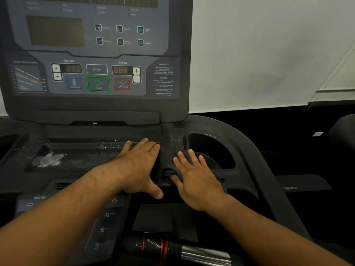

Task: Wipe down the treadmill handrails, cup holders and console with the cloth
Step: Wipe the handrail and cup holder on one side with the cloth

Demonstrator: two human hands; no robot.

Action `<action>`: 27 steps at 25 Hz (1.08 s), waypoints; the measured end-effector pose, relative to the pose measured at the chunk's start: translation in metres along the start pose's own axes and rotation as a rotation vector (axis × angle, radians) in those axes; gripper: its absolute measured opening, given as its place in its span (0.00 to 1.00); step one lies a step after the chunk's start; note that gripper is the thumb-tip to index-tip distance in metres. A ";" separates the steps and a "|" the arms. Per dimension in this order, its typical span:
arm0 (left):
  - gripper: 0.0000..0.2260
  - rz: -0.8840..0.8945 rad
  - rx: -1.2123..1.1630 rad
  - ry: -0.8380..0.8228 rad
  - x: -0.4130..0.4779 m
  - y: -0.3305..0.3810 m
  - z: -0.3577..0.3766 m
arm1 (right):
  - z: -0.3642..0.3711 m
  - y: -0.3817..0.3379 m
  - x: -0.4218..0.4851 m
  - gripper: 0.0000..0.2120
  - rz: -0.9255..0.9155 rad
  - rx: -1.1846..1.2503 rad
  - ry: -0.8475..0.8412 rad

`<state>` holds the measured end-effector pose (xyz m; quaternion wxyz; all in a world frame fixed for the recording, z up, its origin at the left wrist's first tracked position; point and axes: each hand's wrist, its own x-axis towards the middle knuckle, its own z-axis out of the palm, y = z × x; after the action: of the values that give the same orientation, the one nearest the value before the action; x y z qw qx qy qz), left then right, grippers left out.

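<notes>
The treadmill console (96,54) fills the upper left, with its start and stop buttons facing me. Below it lies a shallow tray (86,156) marked with white residue. My left hand (140,167) rests flat on the tray's right end, fingers straight. My right hand (194,179) presses a dark grey cloth (172,172) flat against the ridge beside the right cup holder (213,150), fingers spread. The cloth shows at the hand's left edge and under the wrist. The right handrail (255,162) curves around the cup holder.
A lower control panel (103,229) with incline and number keys sits under my left forearm. A black grip bar with red rings and a chrome sensor (172,248) crosses the bottom. A crumpled clear wrapper (48,160) lies at the tray's left. A white wall stands behind.
</notes>
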<state>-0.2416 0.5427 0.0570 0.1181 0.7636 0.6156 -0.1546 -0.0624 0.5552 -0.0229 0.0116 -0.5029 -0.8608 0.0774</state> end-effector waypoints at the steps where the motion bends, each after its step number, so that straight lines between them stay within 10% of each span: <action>1: 0.59 -0.006 -0.003 -0.009 -0.001 -0.002 -0.001 | -0.003 0.001 0.010 0.29 0.035 0.021 -0.019; 11: 0.59 -0.047 -0.035 -0.029 -0.012 -0.008 0.003 | -0.018 0.012 0.083 0.31 0.215 0.027 -0.090; 27: 0.59 -0.013 -0.023 -0.053 0.004 -0.009 -0.012 | 0.003 0.012 -0.037 0.25 -0.042 -0.152 0.027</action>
<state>-0.2485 0.5528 0.0669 0.1421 0.7539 0.6189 -0.1687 -0.0342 0.5280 -0.0255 -0.0132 -0.4851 -0.8743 0.0049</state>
